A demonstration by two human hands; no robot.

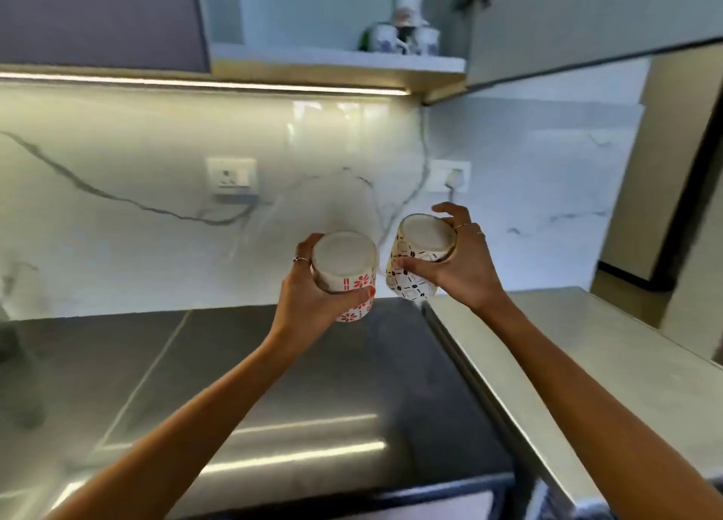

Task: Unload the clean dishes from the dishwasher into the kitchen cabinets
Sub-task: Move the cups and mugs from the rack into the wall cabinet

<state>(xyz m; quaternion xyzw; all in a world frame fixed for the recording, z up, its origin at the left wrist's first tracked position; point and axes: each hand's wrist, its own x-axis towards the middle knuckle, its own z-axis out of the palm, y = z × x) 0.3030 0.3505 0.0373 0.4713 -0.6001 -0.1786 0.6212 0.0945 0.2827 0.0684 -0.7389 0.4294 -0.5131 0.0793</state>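
Head view: a grey surface (242, 367) fills the lower frame, a marble backsplash (156, 159) behind it. At 12 o'clock, an open cabinet shelf (336, 59) carries mugs (385, 38). Mid-frame, the left hand (313, 300) holds the red-flowered cup (346, 275) base-up, its fingers clamped round the wall. Just beside it at 3 o'clock, the right hand (461, 269) grips the black-patterned cup (420, 259), tilted, fingers wrapped round its side.
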